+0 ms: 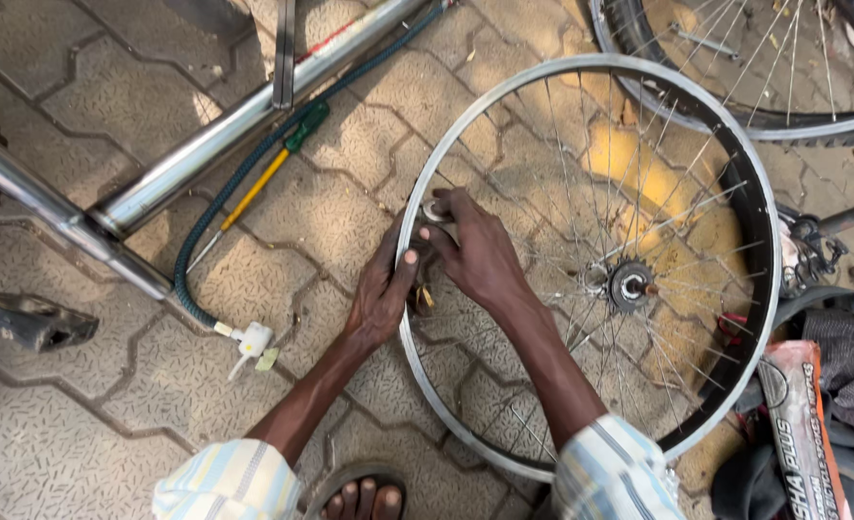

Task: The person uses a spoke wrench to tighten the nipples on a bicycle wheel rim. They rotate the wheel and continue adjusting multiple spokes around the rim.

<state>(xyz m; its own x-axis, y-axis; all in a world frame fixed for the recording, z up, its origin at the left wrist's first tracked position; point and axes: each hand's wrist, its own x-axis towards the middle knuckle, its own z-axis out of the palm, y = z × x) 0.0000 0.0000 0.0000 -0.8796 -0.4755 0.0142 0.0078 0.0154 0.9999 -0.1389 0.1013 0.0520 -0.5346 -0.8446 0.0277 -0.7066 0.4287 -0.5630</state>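
Right hand (480, 252) reaching through the spokes, fingers curled and pinched on a small metal tool (437, 210) pressed against the inside of the bare bicycle rim (581, 65). Left hand (381, 294) clasped over the outside of that same rim, thumb hooked across its edge, just beside the right hand. Something small and brassy (421, 299) showing below the left palm, too hidden to name. Rim lying flat on the grey paving blocks (80, 404), without a tyre, hub with sprocket (629, 284) at its middle, well right of both hands. Left of the rim, a screwdriver with yellow shaft and green handle (271, 169), crossed by a dark green hose (215, 207) ending in a white nozzle (251, 339). Beyond those, a chrome bicycle frame tube (215, 135). Second wheel with tyre (735, 116) at upper right. Sandalled toes (358, 499) at the bottom edge, between two striped sleeves.
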